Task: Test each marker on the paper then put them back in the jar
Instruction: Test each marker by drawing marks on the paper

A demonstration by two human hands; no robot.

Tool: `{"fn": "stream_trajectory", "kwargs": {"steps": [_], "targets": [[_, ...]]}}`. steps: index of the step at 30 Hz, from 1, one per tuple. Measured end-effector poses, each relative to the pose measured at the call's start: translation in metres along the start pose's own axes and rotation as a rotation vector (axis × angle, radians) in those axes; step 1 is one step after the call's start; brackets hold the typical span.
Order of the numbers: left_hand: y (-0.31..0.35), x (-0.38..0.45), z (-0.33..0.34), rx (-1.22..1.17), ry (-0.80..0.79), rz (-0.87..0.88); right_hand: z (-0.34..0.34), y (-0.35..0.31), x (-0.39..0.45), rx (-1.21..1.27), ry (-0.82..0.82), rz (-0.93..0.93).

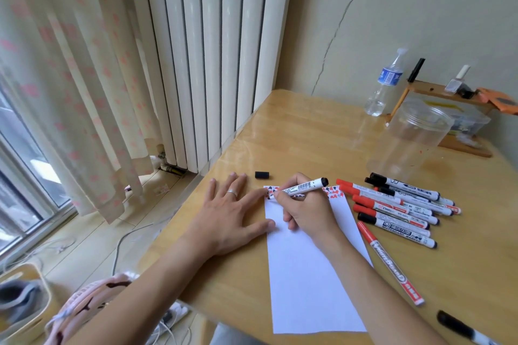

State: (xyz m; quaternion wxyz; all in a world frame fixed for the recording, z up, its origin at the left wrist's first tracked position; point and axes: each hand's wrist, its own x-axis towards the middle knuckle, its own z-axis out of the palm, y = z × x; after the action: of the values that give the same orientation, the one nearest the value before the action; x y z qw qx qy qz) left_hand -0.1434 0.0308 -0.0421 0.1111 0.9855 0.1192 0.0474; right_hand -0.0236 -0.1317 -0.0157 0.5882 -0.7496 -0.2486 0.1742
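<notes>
My right hand grips a black whiteboard marker, uncapped, with its tip on the top left of the white paper. Red and black scribbles run along the paper's top edge. My left hand lies flat, fingers spread, pressing the paper's left edge onto the wooden table. The marker's black cap lies just beyond the fingers. Several red and black markers lie in a pile right of the paper. An empty clear plastic jar stands behind them. One red marker lies alone by the paper's right edge.
A water bottle and a wooden rack with small items stand at the back right against the wall. Another black marker lies near the front right. A radiator and curtain are left of the table.
</notes>
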Motion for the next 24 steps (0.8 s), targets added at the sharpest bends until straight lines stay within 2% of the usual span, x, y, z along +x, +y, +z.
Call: {"fn": "stream_trajectory", "kwargs": {"steps": [24], "targets": [[0.0001, 0.0006, -0.0023, -0.016, -0.007, 0.007, 0.0045, -0.0002, 0.0017, -0.065, 0.03, -0.012]]}}
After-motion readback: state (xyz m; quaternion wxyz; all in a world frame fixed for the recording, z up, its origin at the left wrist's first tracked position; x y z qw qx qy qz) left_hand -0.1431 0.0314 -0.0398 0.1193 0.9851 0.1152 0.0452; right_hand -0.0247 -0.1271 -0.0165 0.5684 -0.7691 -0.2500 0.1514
